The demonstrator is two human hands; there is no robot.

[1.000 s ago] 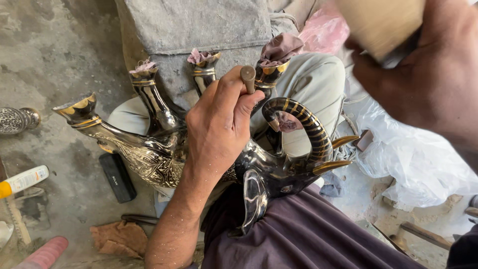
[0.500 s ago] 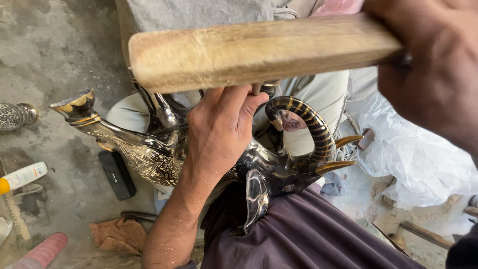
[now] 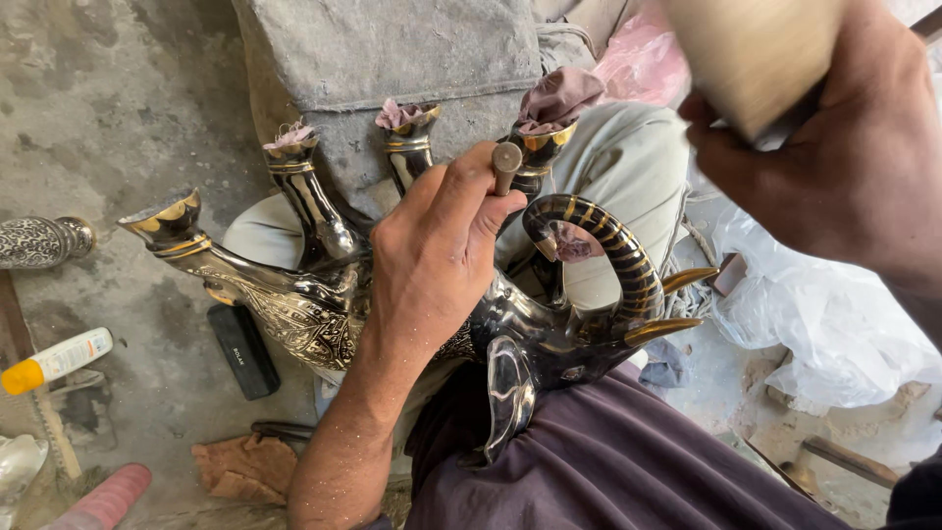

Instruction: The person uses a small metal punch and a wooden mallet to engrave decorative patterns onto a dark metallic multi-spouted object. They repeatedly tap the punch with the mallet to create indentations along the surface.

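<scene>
A black and gold metal elephant figure [image 3: 549, 344] lies upside down across my lap, its legs [image 3: 304, 196] pointing away and plugged with cloth scraps. Its curled trunk [image 3: 608, 255] and gold tusks [image 3: 667, 329] face right. My left hand [image 3: 437, 255] rests on the body and grips a short metal punch [image 3: 506, 162] upright against it. My right hand [image 3: 844, 167] is raised at the upper right, gripping a wooden mallet [image 3: 756, 49] that is blurred by motion.
A grey stone block [image 3: 392, 49] stands behind the legs. On the concrete floor at left lie an engraved metal piece [image 3: 39, 240], a white tube with orange cap [image 3: 54, 360], a black block [image 3: 242, 348] and a brick fragment [image 3: 240, 466]. White plastic sheeting [image 3: 824, 324] lies at right.
The mallet swung down across the view half a second ago and is now lifted back to the upper right. My left hand and the punch have stayed in place.
</scene>
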